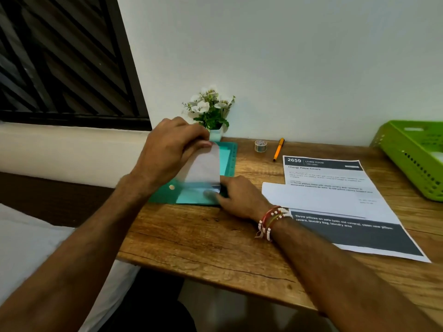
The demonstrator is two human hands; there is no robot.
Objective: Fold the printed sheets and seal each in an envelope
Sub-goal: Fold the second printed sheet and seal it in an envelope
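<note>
A teal folder (229,154) lies at the desk's back left. My left hand (167,149) pinches the top edge of a white sheet (203,168) and holds it lifted over the folder. My right hand (237,197) presses its fingers flat on the folder's lower part, at the sheet's bottom edge. A printed sheet (335,173) with dark bands lies to the right, and a white envelope (311,197) rests across its middle.
A small pot of white flowers (211,111) stands against the wall behind the folder. A tape roll (260,146) and an orange pen (278,149) lie at the back. A green plastic basket (417,154) sits at the far right. The wooden desk (203,240) ends near my body.
</note>
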